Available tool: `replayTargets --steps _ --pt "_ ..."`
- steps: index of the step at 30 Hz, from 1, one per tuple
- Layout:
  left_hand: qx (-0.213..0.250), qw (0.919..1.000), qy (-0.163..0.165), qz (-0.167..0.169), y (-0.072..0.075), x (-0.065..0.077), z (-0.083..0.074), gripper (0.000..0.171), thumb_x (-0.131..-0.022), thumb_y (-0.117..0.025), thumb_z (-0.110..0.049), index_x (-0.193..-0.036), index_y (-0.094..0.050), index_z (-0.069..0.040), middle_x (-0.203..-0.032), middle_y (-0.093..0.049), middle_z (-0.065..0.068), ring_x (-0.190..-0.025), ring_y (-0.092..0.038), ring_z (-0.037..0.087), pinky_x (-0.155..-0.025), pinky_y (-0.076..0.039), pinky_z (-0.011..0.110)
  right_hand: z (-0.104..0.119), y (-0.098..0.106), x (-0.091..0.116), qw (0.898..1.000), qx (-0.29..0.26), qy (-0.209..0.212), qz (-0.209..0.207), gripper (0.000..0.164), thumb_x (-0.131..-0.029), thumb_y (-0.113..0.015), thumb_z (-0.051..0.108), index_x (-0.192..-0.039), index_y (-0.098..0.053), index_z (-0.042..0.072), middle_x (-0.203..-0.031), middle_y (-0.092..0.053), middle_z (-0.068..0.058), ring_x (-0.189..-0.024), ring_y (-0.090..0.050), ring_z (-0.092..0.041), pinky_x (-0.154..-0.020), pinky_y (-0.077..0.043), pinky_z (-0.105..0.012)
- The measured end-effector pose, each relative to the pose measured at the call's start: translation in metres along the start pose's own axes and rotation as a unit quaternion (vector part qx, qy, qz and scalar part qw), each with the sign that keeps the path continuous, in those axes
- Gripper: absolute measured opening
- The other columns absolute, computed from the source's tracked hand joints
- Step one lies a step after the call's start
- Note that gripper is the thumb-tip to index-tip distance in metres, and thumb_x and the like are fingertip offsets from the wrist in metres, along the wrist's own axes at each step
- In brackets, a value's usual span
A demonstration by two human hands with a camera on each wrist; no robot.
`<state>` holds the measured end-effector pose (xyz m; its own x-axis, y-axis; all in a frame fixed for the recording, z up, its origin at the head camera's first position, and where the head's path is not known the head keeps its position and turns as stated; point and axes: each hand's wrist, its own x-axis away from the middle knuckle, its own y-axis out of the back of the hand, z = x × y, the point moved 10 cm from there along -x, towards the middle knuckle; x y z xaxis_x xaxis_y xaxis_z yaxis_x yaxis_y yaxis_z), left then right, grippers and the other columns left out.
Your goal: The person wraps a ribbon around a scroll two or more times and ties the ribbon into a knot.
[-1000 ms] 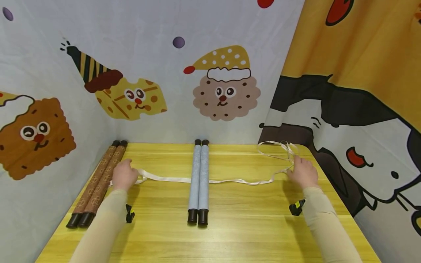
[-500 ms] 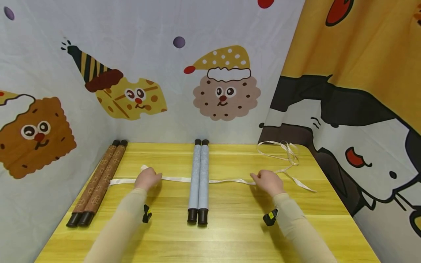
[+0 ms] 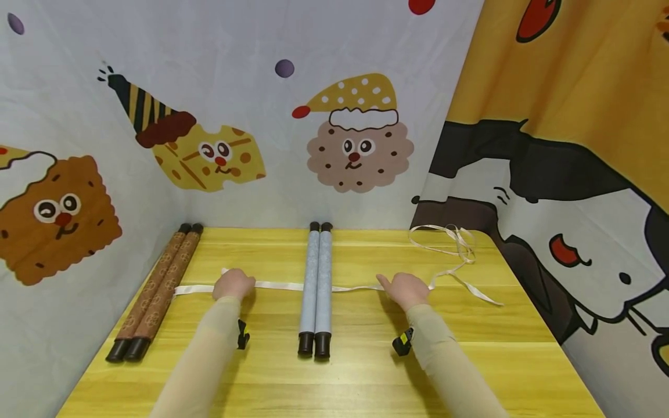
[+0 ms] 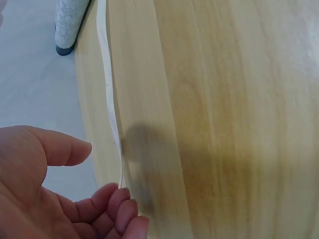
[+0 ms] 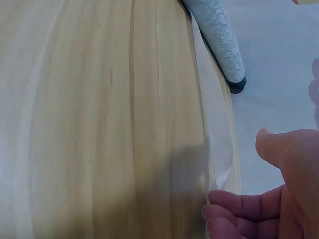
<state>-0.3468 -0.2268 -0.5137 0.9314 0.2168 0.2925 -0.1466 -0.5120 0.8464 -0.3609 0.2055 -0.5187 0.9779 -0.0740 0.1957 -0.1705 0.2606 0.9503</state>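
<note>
Two pale blue rolls [image 3: 324, 278] with dark end caps, like a scroll rolled from both ends, lie side by side mid-table. A white ribbon [image 3: 279, 285] passes crosswise beneath them. To their left, my left hand [image 3: 233, 284] is at the ribbon; its fingertips [image 4: 118, 201] touch the strip while the thumb stands apart. On the other side, my right hand [image 3: 407, 289] has its fingertips [image 5: 219, 199] against the ribbon, thumb raised away. The ribbon's left end reaches a brown patterned pair of rolls [image 3: 169, 273].
Loose loops of the ribbon's right part [image 3: 462, 249] lie at the back right of the wooden table [image 3: 355, 383]. A printed cloth wall [image 3: 240, 212] rises behind the table's far edge. Yellow printed fabric [image 3: 575, 87] hangs on the right.
Both hands have moved inward along the ribbon toward the blue rolls. The right hand has left the ribbon's loops, and a loose tail now lies at the right.
</note>
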Motion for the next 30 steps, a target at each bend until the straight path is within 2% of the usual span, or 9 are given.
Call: replayTargets --steps 5,9,12,16,20,25,28,30 --pt "-0.025 0.9993 -0.005 0.026 -0.006 -0.001 -0.007 0.034 -0.096 -0.043 -0.023 -0.07 -0.057 -0.006 -0.072 -0.054 0.012 -0.06 -0.045 0.022 -0.052 -0.036 0.034 0.004 -0.005 -0.006 1.0 0.027 -0.009 0.01 0.073 -0.097 -0.034 0.069 -0.06 -0.061 0.013 -0.055 -0.054 -0.005 -0.047 -0.043 -0.018 -0.047 -0.017 -0.029" --pt "-0.037 0.9989 -0.007 0.027 -0.007 -0.002 -0.01 0.034 -0.097 -0.044 -0.021 -0.073 -0.061 -0.005 -0.075 -0.058 0.013 -0.063 -0.049 0.023 -0.053 -0.039 0.034 0.006 -0.007 -0.009 0.999 0.049 -0.016 0.01 0.072 -0.097 -0.033 0.069 -0.053 -0.053 0.015 -0.05 -0.041 -0.001 -0.046 -0.028 -0.013 -0.05 -0.012 -0.029" --pt "-0.017 0.9999 0.001 0.003 -0.003 -0.002 -0.008 0.039 -0.099 -0.044 -0.026 -0.074 -0.063 -0.002 -0.077 -0.061 0.014 -0.064 -0.052 0.025 -0.052 -0.042 0.034 0.007 -0.009 -0.01 0.998 0.059 -0.018 0.007 0.072 -0.097 -0.033 0.069 -0.05 -0.046 0.016 -0.048 -0.034 0.001 -0.047 -0.02 -0.012 -0.051 -0.011 -0.029" --pt "0.039 0.9989 0.014 -0.023 -0.001 -0.004 -0.003 0.044 -0.101 -0.046 -0.032 -0.089 -0.066 0.005 -0.086 -0.064 0.019 -0.068 -0.055 0.027 -0.054 -0.045 0.037 0.008 -0.01 -0.011 0.998 0.058 -0.019 0.003 0.07 -0.097 -0.034 0.07 -0.051 -0.044 0.017 -0.049 -0.033 0.002 -0.049 -0.019 -0.012 -0.051 -0.011 -0.029" --pt "0.068 0.997 0.011 -0.034 -0.003 -0.007 0.0 0.043 -0.1 -0.047 -0.03 -0.099 -0.066 0.008 -0.095 -0.066 0.022 -0.076 -0.059 0.029 -0.064 -0.049 0.041 0.008 -0.01 -0.012 0.998 0.056 -0.021 0.003 0.069 -0.096 -0.035 0.07 -0.052 -0.043 0.018 -0.05 -0.031 0.002 -0.049 -0.018 -0.012 -0.051 -0.011 -0.028" --pt "0.092 0.9946 0.018 -0.044 -0.005 -0.012 0.004 0.036 -0.096 -0.047 -0.02 -0.104 -0.065 0.01 -0.1 -0.065 0.025 -0.082 -0.058 0.034 -0.073 -0.049 0.046 0.008 -0.011 -0.012 0.999 0.047 -0.021 0.009 0.063 -0.097 -0.043 0.064 -0.056 -0.051 0.017 -0.054 -0.043 0.0 -0.049 -0.032 -0.014 -0.049 -0.02 -0.03" --pt "0.102 0.9933 0.017 -0.051 -0.006 -0.015 0.006 0.038 -0.092 -0.045 -0.014 -0.117 -0.061 0.011 -0.109 -0.063 0.029 -0.088 -0.058 0.037 -0.077 -0.048 0.048 0.008 -0.012 -0.012 0.999 0.038 -0.016 0.01 0.054 -0.096 -0.05 0.054 -0.06 -0.056 0.015 -0.059 -0.052 -0.004 -0.054 -0.045 -0.018 -0.05 -0.028 -0.032" --pt "0.109 0.9919 0.014 -0.063 -0.005 -0.017 0.006 0.038 -0.091 -0.044 -0.012 -0.117 -0.06 0.01 -0.11 -0.063 0.029 -0.087 -0.057 0.036 -0.077 -0.047 0.048 0.008 -0.013 -0.012 0.999 0.03 -0.012 0.009 0.046 -0.094 -0.053 0.046 -0.061 -0.058 0.014 -0.063 -0.056 -0.005 -0.058 -0.049 -0.02 -0.051 -0.033 -0.034"
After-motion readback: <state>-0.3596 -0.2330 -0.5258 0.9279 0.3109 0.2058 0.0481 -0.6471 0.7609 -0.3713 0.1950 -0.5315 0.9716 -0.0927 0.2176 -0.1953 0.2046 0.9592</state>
